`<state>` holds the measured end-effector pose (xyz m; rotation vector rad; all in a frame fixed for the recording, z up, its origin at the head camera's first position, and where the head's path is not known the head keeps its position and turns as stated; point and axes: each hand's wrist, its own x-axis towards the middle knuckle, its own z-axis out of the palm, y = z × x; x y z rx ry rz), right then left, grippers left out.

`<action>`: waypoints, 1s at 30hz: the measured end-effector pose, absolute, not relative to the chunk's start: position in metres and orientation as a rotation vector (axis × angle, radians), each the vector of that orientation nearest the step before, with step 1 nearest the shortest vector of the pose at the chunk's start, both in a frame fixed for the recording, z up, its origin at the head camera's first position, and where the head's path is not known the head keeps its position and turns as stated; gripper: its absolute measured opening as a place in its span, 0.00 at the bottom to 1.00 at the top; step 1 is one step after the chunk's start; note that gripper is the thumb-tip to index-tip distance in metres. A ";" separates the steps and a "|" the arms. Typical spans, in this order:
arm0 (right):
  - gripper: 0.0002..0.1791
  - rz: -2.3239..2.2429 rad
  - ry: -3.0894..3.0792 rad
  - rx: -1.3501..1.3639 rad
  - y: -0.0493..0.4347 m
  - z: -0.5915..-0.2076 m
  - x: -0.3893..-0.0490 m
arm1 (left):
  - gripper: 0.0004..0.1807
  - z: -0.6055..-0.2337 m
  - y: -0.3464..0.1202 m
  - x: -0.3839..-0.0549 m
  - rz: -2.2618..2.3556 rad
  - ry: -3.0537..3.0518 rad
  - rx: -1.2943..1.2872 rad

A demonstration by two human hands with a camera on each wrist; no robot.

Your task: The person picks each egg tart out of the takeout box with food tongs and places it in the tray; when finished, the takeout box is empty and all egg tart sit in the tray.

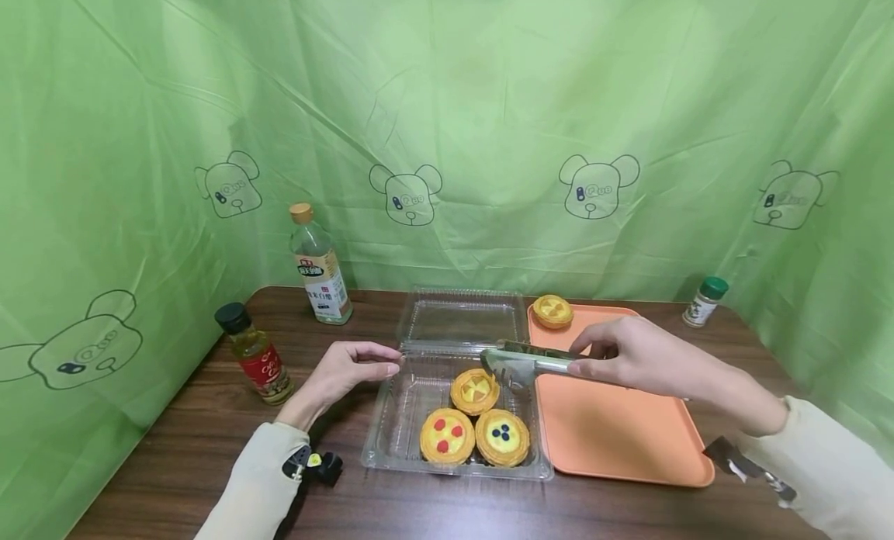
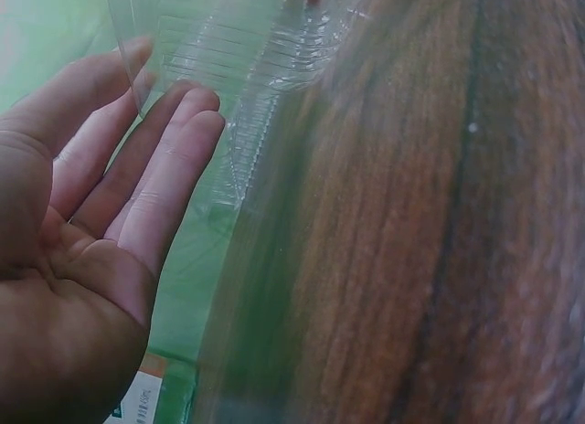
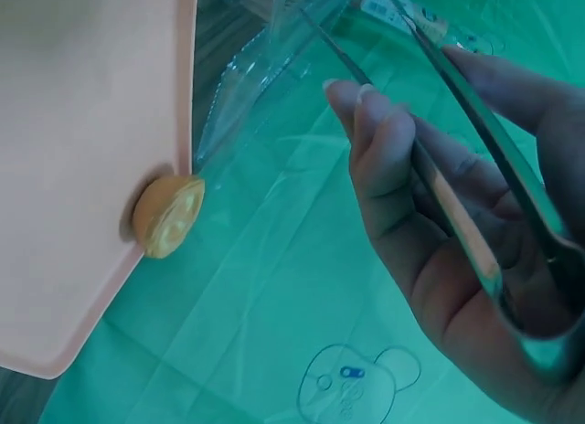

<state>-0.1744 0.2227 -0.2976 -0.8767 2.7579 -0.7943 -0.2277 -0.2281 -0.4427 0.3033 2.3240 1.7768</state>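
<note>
My left hand [image 1: 349,371] pinches the rim of a clear plastic clamshell container [image 1: 403,424] at its left side, thumb and fingertips on either side of the plastic in the left wrist view. In my right hand [image 1: 639,355] is a pair of metal tongs [image 1: 548,363], their tips apart over the container's right rear part, with nothing between them. Inside the container sit an egg tart with yellow fruit pieces [image 1: 475,391], one with red berries [image 1: 447,437] and one with blueberries [image 1: 501,437]. Another yellow-topped tart [image 1: 552,312] lies on the orange tray's [image 1: 615,435] far left corner.
The container's lid [image 1: 464,319] lies folded back behind it. A white vinegar bottle [image 1: 321,268] and an oil bottle with a black cap [image 1: 257,358] stand to the left. A green-capped seasoning jar [image 1: 705,301] is at the far right. Green curtain [image 1: 489,98] encloses the wooden table.
</note>
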 end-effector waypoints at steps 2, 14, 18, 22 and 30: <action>0.07 -0.783 2.738 -0.876 0.218 -0.296 -0.172 | 0.17 -0.443 -0.228 -0.228 1.771 2.327 0.303; 0.06 -0.656 2.739 -0.776 0.191 -0.293 -0.169 | 0.17 -0.443 -0.228 -0.229 1.788 2.313 0.304; 0.05 -0.649 2.730 -0.727 0.188 -0.295 -0.171 | 0.17 -0.443 -0.228 -0.228 1.766 2.330 0.301; 0.04 -0.645 2.711 -0.665 0.185 -0.297 -0.173 | 0.16 -0.441 -0.228 -0.229 1.756 2.341 0.298; 0.05 -0.674 2.639 -0.653 0.179 -0.304 -0.178 | 0.17 -0.441 -0.229 -0.227 1.763 2.334 0.304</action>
